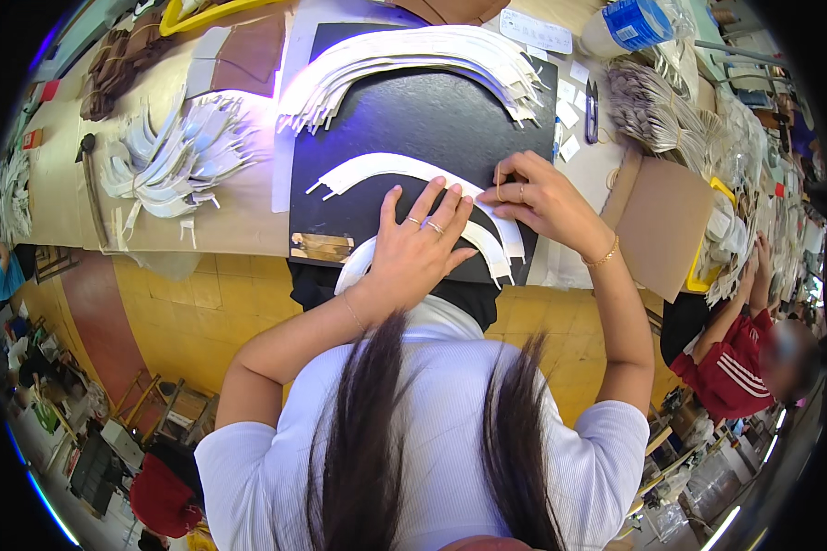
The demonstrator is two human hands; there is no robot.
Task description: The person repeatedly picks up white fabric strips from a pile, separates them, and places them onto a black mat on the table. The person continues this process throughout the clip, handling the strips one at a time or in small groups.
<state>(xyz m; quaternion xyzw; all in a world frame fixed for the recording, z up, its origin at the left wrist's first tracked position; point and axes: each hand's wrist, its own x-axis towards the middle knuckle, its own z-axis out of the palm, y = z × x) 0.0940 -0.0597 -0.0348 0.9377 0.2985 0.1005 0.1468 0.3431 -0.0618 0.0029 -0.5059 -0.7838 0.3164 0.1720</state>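
Observation:
My left hand (423,234) lies flat with fingers spread, pressing on a white curved strip (377,163) with thin tabs at its ends. The strip rests on a black board (368,119). At the strip's right part, the fingers of my right hand (535,195) are pinched together, touching its edge; whatever is between them is too small to tell. A second white curved strip (494,246) lies nearer to me, partly hidden under my left hand. Beyond both, a fanned stack of similar white strips (404,55) sits on the board's far side.
Left on the table are a bundle of pale curved pieces (175,156) and brown sheets (248,60). To the right lie dark snips (592,112), tied grey-brown strips (657,110) and a brown cardboard sheet (657,220). A person in red (730,367) works at the far right.

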